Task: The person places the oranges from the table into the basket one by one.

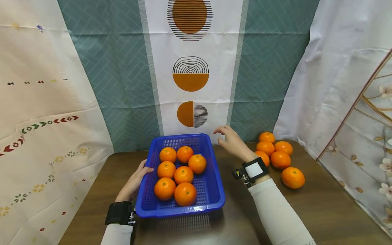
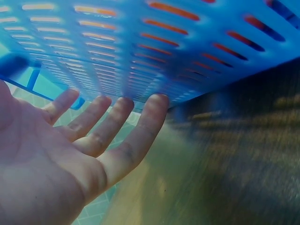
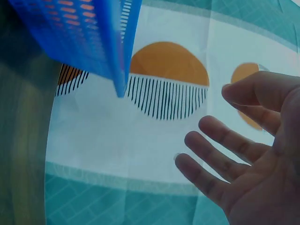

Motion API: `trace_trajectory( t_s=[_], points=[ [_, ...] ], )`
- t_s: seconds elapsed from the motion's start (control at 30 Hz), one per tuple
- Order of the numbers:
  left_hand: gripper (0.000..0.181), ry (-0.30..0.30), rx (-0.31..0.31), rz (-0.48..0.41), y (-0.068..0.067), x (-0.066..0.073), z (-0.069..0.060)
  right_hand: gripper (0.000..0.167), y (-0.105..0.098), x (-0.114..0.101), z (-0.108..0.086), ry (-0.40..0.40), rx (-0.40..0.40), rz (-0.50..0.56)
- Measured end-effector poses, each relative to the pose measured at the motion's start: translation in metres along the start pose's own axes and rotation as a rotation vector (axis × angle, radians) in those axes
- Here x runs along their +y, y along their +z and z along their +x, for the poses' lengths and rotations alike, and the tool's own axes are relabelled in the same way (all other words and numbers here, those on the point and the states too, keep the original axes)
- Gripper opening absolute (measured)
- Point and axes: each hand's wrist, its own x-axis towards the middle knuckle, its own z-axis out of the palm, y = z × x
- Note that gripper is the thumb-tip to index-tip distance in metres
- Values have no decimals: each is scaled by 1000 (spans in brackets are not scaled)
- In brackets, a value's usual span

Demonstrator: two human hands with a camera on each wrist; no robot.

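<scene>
A blue basket (image 1: 216, 180) with several oranges (image 1: 183, 175) inside stands at the table's middle. My left hand (image 1: 133, 182) holds its left side, a digit over the rim. In the left wrist view, the fingers of that hand (image 2: 89, 150) extend with their tips at the slotted basket wall (image 2: 112, 51). My right hand (image 1: 234, 142) hovers beyond the basket's back right corner, fingers spread and slightly bent, holding nothing. The right wrist view shows this hand (image 3: 248, 150) apart from the basket (image 3: 108, 47).
Several loose oranges (image 1: 280, 159) lie in a group at the right back of the brown table (image 1: 245, 217), one (image 1: 293, 177) nearer the front. Behind the table hangs a green and white cloth (image 1: 191, 95) with orange circle patterns; patterned cloths hang at both sides.
</scene>
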Motion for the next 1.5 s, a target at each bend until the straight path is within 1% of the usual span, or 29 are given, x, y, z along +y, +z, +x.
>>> trace_trajectory(
  t_s=[0.17,0.37,0.57,0.7,0.8,0.97,1.23,1.33,1.5],
  points=[
    [61,-8,-20,-8,0,0,0,28,0,16,-17,21,45,-1],
    [61,-4,-6,-4,-1,0,0,28,-4,31,-32,19,132,-3],
    [62,4,-17,-6,0,3,0,28,-12,49,-46,61,174,-57],
    [61,12,-18,-10,2,4,1,31,-21,57,-54,129,175,-93],
    [60,6,-15,-15,3,3,1,33,-29,61,-60,202,176,-128],
    [62,-2,-14,-10,1,1,0,37,-35,74,-68,293,159,-167],
    [61,4,-28,-21,-1,0,-1,40,-37,88,-74,370,115,-158],
    [59,-4,-15,-19,-1,1,-1,41,-38,91,-76,399,102,-163],
    [59,-10,-9,6,0,3,-1,43,-38,97,-79,426,87,-168]
  ],
)
